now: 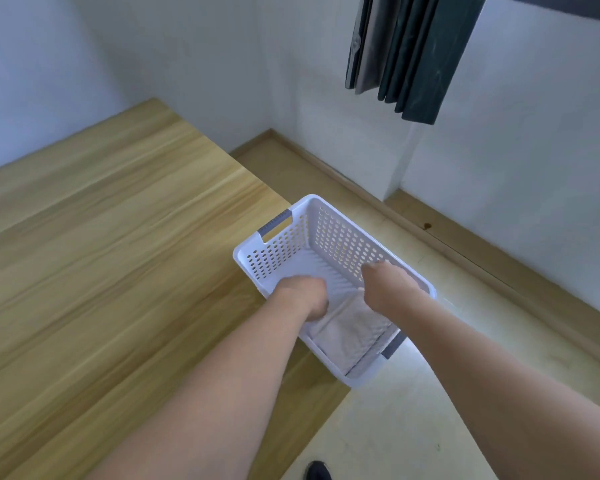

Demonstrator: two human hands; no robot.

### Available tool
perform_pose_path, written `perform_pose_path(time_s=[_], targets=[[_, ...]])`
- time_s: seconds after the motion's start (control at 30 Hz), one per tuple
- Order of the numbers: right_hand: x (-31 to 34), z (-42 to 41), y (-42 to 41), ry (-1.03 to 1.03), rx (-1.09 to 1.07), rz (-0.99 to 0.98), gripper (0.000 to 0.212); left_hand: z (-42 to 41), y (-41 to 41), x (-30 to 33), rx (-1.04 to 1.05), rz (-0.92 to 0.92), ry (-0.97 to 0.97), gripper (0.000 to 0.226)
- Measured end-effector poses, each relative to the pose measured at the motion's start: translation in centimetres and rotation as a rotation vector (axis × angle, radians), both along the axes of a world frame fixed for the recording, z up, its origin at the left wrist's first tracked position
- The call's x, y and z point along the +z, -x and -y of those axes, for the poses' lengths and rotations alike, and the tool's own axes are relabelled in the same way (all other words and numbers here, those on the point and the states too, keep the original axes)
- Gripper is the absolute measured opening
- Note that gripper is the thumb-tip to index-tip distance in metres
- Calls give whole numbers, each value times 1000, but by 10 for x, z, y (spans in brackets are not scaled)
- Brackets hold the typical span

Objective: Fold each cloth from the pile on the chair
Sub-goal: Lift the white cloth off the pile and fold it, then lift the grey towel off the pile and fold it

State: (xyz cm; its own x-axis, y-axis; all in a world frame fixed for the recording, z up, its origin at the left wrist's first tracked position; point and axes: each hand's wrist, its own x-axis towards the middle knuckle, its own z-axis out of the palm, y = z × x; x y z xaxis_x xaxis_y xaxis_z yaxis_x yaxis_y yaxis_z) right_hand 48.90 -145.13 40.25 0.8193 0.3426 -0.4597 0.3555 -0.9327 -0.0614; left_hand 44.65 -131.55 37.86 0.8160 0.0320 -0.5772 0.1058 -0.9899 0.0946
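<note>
A white perforated plastic basket with grey handles stands at the right edge of the wooden table, partly overhanging it. Inside it lies a folded white cloth against the near end. Both my hands reach down into the basket. My left hand is curled over the cloth's left far corner, and my right hand is curled over its right far corner. The fingers of both hands are hidden from view beneath the knuckles. No chair or pile of cloths is in view.
The wooden table fills the left half of the view. To the right lies a pale floor with a wooden skirting along white walls. A dark curtain hangs at the top. A dark shoe tip shows at the bottom.
</note>
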Motion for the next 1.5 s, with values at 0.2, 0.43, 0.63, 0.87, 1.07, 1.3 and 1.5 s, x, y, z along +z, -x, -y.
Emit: perform_pose_path(time_s=[0.2,0.43,0.63,0.87,1.07,1.3,1.5], targets=[[63,-21,58,-317,-110,115,33,-39,76,55,-5,466,-34,34],[106,-96,155,-448,-90,211,40,-126,171,105,92,673,-44,43],[127,-187,256,-480,-95,287,40,-220,264,129,61,721,-21,49],[150,-267,331,-530,-72,272,41,-314,342,154,154,751,-36,50],[154,-345,370,-546,-1,246,42,-388,401,152,229,753,-35,50],[159,-487,429,-553,12,244,55,-535,459,153,253,776,-29,49],[160,-604,468,-516,79,232,56,-660,500,157,280,749,7,46]])
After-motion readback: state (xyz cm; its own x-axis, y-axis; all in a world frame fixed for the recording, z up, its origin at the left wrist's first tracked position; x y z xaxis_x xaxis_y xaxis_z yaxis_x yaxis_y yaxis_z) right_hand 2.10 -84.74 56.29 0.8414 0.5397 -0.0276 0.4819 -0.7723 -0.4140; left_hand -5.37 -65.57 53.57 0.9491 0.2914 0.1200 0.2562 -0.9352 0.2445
